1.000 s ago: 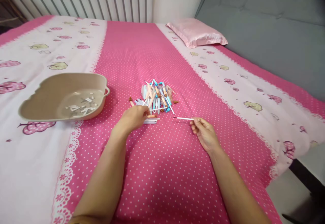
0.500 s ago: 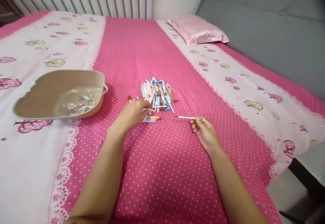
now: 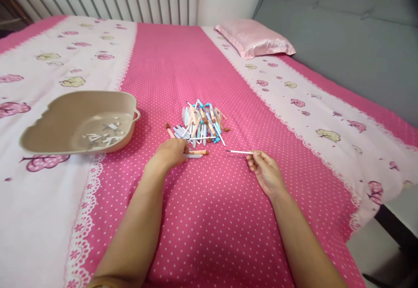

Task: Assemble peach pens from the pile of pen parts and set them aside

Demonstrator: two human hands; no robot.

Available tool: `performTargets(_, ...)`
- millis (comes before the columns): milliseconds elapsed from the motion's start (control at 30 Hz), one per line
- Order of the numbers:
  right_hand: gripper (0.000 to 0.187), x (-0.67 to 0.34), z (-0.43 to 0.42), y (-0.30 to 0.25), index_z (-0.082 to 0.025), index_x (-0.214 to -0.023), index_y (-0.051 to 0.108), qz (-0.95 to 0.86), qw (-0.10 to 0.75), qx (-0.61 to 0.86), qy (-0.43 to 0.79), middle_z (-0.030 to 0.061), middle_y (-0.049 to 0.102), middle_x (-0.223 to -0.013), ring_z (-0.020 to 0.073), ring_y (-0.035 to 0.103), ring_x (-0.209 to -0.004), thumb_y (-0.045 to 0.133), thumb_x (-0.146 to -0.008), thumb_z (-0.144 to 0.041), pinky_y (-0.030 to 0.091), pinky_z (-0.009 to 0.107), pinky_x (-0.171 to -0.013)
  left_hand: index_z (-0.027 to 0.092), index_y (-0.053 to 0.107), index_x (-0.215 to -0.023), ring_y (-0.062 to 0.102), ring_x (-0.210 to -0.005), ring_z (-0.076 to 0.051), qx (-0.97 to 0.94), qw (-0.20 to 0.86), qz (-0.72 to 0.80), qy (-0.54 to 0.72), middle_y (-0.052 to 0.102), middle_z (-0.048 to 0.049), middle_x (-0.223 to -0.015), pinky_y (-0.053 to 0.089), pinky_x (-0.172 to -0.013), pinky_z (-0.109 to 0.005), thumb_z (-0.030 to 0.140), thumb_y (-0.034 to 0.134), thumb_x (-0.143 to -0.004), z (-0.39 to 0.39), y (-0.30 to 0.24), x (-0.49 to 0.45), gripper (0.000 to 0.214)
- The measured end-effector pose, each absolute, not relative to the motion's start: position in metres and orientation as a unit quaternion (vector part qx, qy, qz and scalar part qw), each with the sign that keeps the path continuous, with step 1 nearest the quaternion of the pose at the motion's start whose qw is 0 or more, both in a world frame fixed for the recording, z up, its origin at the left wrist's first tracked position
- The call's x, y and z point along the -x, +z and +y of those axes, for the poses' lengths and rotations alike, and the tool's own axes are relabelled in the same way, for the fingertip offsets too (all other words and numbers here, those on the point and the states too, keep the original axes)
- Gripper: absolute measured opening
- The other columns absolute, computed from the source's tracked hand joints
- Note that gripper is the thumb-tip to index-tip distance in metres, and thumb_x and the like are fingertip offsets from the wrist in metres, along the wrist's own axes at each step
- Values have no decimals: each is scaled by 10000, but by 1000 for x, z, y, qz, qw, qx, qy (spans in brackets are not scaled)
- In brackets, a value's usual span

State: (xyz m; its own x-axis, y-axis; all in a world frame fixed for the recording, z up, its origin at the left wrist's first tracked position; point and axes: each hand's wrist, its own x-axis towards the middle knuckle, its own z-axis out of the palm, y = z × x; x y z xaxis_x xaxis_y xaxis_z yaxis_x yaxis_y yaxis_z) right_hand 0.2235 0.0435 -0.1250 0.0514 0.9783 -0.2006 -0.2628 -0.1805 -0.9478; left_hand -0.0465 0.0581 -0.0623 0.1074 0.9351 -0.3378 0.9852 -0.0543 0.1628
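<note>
Stick (image 3: 241, 152), pinched by the right hand (image 3: 266, 172), points leftward at the orange pen (image 3: 198, 152) near the left hand (image 3: 170, 152), whose grip I cannot tell.

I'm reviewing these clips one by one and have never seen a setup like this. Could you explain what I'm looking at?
There is no machine here: a person works with two bare hands. One camera, worn on the head, looks forward and down, so the forearms rise from the bottom edge.

The surface is a bed with a pink spread. In the middle lies a pile of pens and sticks. To the left stands a beige basin with small white pieces in it. A pink pillow lies farther back, to the right.

The right hand holds a thin white stick with a dark tip. The left hand is at an orange pen; its grip is hidden.
</note>
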Motion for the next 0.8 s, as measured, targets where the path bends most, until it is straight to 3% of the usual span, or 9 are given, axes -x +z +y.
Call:
performTargets(400,318,-224,43,-127,-177,-723,615,-359,533,493,587,0,603,-702,68,491,-548,756,-606,-438,400,174,-472,164,647,-737,572,-685,-178,-772,196,604,16,656,-65,-761,395,-623,-272,209,528,-763,52,-53,36,131)
performTargets(700,321,-224,44,-126,-182,-725,615,-359,533,493,586,1,605,-696,72,489,-539,758,-595,-438,397,181,-465,160,582,-795,500,-634,-124,-803,274,511,135,588,-9,-718,374,-593,-234,251,429,-859,45,-39,17,190)
performTargets(800,328,-224,45,-127,-182,-734,612,-360,534,493,585,2,605,-698,73,490,-539,757,-590,-439,398,182,-465,157,581,-972,494,-637,-130,-786,318,492,196,575,-9,-730,389,-605,-248,276,434,-868,42,-39,6,216)
